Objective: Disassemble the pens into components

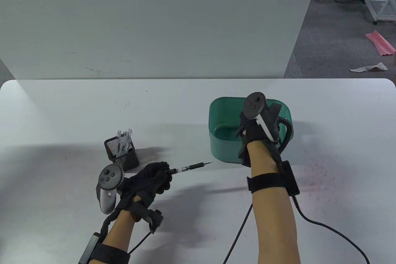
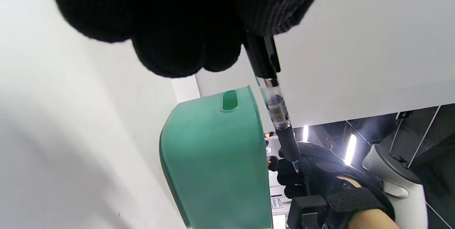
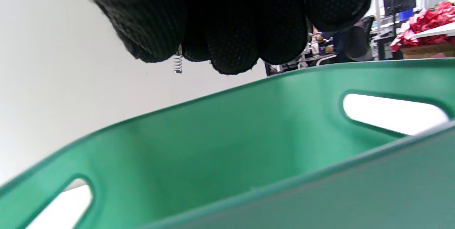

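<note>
Table view, nearest first: the left hand (image 1: 151,179) has its grip curled round the rear end of a pen (image 1: 190,167), whose dark sleeve and fine tip point right, clear of the table (image 1: 62,115). Just behind that hand stands a black mesh pen holder (image 1: 122,152) with several clear pens upright in it. Farther right, the right hand (image 1: 252,134) hangs over the green bin (image 1: 222,149), fingers bunched and pointing down. From the right wrist view a small metal spring (image 3: 177,64) pokes out from between the fingertips (image 3: 231,44), so that grip is pinched on the spring, above the bin's open mouth (whether anything already lies inside cannot be seen).

The step in hand looks to be dropping the spring into the bin. To do it well, lower the pinch within the bin's walls before letting go, since a spring this light will bounce and roll; part the fingertips cleanly so it does not cling to the knit glove. Meanwhile the left hand should hold the pen level, so nothing loose slides out.
</note>
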The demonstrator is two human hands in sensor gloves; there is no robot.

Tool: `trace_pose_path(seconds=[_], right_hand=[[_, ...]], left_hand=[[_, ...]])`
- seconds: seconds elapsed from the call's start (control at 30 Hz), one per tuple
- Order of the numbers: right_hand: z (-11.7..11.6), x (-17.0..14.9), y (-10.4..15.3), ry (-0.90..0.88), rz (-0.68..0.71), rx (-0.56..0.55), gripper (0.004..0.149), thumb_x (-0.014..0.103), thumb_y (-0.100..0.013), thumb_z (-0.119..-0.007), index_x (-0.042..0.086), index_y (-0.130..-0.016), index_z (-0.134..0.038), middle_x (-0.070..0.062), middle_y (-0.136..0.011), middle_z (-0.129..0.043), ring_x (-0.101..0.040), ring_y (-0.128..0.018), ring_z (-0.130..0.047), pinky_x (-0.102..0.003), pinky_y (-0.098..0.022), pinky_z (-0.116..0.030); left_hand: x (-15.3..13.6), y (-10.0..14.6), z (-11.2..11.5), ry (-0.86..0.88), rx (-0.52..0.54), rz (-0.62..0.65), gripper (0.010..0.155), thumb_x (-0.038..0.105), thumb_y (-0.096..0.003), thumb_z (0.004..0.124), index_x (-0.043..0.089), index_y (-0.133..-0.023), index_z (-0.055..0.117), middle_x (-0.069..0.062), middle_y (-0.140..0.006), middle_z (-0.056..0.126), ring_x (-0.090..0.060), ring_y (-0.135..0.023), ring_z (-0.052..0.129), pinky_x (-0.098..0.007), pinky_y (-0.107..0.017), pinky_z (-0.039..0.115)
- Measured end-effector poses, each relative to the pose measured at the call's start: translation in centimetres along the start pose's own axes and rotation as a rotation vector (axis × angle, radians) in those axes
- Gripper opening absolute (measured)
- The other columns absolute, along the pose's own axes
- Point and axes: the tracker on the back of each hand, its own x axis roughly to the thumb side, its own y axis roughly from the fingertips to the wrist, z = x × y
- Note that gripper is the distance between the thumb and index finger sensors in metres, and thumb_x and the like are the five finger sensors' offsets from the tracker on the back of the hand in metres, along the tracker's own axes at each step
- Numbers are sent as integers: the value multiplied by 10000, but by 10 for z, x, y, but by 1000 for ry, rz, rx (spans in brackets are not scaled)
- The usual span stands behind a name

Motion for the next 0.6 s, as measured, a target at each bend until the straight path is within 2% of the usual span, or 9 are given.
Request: trace_pose_path(seconds=[0.1,0.23,0.37,0.47,0.6], right_hand=[[-2,-4,-2,-14,0,28,505,380,-544,-787,176,-992,-677,-139,-882,-791,-403,-856,-727,-608,-649,-610],[-1,-7,6,-31,72,29,540,392,-543,-782,200,-1026,-636,-139,-983,-724,-414,-945,-666,-643,-703,-549],[3,-7,28,-89,277,35,519,399,-544,-766,179,-1005,-673,-142,-990,-739,-420,-965,-664,-652,-718,-535],[5,-7,58,-161,535,22,498,394,-542,-766,171,-984,-707,-141,-963,-781,-420,-945,-705,-642,-712,-562],[0,-12,93,-201,672,30,488,395,-543,-766,168,-973,-725,-140,-947,-805,-415,-922,-742,-625,-701,-604]], left_hand=[[0,0,2,1,-9,3,423,353,-509,781,272,-923,767,-90,-838,942,-270,-594,1037,-524,-471,851],[-1,-1,3,0,-18,1,423,354,-510,780,274,-925,764,-90,-840,941,-270,-597,1036,-523,-472,852],[-2,-1,3,-2,-17,-1,424,353,-509,781,273,-925,766,-91,-840,941,-271,-595,1036,-523,-473,851],[-2,-1,4,-14,-17,-7,421,353,-510,780,276,-924,766,-90,-841,940,-270,-596,1036,-523,-473,851],[-3,-1,5,-20,-22,-13,422,352,-510,781,276,-925,766,-91,-841,940,-272,-597,1035,-524,-474,850]])
